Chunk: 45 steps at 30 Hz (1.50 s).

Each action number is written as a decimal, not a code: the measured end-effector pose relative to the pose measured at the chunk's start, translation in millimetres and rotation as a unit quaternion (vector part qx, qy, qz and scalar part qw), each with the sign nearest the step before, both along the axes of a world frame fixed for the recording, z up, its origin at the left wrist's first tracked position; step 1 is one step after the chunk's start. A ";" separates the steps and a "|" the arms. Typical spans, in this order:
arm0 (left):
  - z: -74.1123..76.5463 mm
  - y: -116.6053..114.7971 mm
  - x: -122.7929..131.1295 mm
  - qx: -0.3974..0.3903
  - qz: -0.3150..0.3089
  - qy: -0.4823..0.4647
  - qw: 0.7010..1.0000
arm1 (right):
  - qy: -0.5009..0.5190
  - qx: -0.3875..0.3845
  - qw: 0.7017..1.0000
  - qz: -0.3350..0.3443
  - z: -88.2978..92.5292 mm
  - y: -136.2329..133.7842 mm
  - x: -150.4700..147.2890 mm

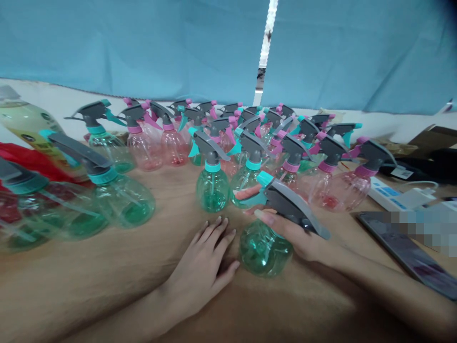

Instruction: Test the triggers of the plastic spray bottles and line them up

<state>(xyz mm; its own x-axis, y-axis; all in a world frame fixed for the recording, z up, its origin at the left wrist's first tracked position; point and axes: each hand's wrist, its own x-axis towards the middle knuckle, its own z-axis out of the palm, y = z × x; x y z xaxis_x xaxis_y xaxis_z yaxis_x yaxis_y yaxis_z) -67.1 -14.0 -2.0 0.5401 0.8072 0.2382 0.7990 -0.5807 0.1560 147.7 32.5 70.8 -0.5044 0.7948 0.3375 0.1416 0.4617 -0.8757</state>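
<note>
Green spray bottle [266, 247] at centre of frame, slightly low, tilted, round base down on wooden table [89, 286], grey trigger head leaning toward the right. Gripped at neck and head by right hand [300, 233], which comes in from lower right; thumb laid across the grey head, one finger stretched out along the teal trigger. Left hand [207, 259] just left of the bottle, palm down and flat on the table, fingers loosely spread and pointing up-frame, holding nothing. Thumb tip right beside the bottle's base; contact hard to tell.

Behind both hands, across the middle of frame, packed cluster of pink and green spray bottles [250, 143], all upright with grey heads. Two more green spray bottles [121, 195] at mid left, blurred. Yellow bottle [28, 124] and red bag [24, 159] at upper left edge. White power strip [389, 193] at mid right; dark phone [410, 252] lying flat at lower right, near the right forearm. Blue curtain [143, 47] across the top.
</note>
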 end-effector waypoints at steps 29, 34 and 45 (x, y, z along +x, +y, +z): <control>2.8 -0.8 0.7 0.001 0.004 0.036 0.999 | 0.014 0.008 1.000 -0.008 -1.4 2.2 -2.1; 3.3 -1.5 1.2 0.002 0.004 0.031 1.000 | 0.012 0.008 1.000 -0.002 -0.3 3.1 -1.8; 2.9 -0.9 0.3 -0.002 0.003 0.020 1.000 | 0.006 0.009 1.000 -0.004 -2.5 2.6 -1.2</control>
